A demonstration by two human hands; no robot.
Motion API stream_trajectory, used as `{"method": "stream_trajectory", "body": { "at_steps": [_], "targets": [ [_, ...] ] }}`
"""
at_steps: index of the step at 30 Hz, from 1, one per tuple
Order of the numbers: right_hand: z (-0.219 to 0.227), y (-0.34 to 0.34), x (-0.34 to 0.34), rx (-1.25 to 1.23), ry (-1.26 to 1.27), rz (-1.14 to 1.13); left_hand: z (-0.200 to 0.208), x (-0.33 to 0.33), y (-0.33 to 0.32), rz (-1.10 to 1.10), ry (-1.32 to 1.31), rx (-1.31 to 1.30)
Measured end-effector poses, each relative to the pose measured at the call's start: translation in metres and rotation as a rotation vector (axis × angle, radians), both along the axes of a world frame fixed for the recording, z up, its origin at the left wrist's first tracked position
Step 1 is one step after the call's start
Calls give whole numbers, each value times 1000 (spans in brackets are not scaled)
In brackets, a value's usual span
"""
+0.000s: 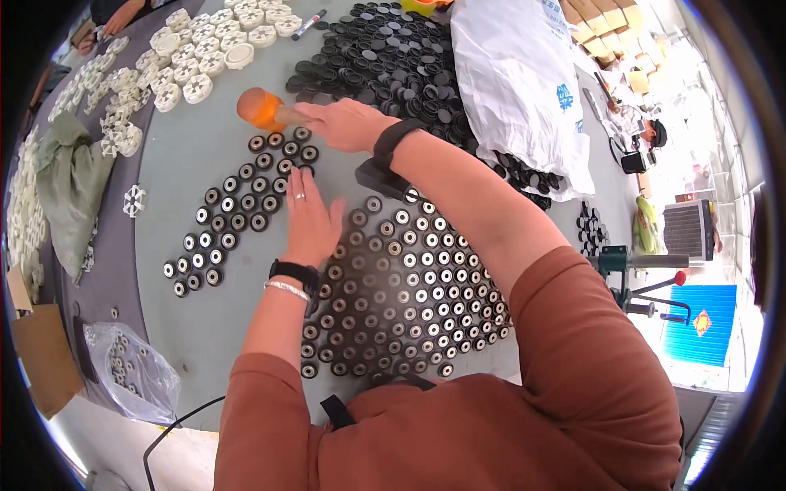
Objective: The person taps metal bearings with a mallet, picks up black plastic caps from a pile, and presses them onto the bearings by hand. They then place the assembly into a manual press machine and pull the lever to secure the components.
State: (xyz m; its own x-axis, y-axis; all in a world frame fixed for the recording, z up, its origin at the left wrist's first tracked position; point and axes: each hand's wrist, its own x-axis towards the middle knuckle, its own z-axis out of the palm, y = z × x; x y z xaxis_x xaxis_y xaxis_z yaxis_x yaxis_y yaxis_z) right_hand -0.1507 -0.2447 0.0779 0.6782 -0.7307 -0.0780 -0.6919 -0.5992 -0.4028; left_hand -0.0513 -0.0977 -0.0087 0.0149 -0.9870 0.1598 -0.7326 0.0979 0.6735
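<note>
My right hand (350, 124) grips the wooden handle of a mallet with a translucent orange head (258, 108). The mallet head is above the far end of a slanting group of small black wheels with metal centres (238, 221). My left hand (315, 217) lies with fingers stretched out beside that group, its fingertips at the wheels near the mallet. A ring and a dark wristband show on the left arm, and a dark band on the right wrist. Closer to my body, a larger block of the same wheels (422, 278) stands in rows, partly under my right forearm.
Black round caps (393, 61) are heaped at the back beside a white sack (520, 90). White plastic parts (201, 49) and a marker (309, 24) lie at the back left. A clear bag (131, 372), green cloth (74, 176) and green press (614, 262) flank the table; another person's hand is far left.
</note>
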Motion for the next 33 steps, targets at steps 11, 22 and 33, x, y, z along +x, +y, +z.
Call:
{"method": "stream_trajectory", "body": {
  "at_steps": [11, 22, 33],
  "targets": [
    [5, 109, -118, 273, -133, -272, -2, -10, 4, -81, -60, -38],
    [41, 165, -156, 291, -404, -607, 9, -29, -53, -228, -201, -280],
    [39, 169, -161, 292, -514, -622, 33, -8, -81, 219, -793, 14]
  ]
}}
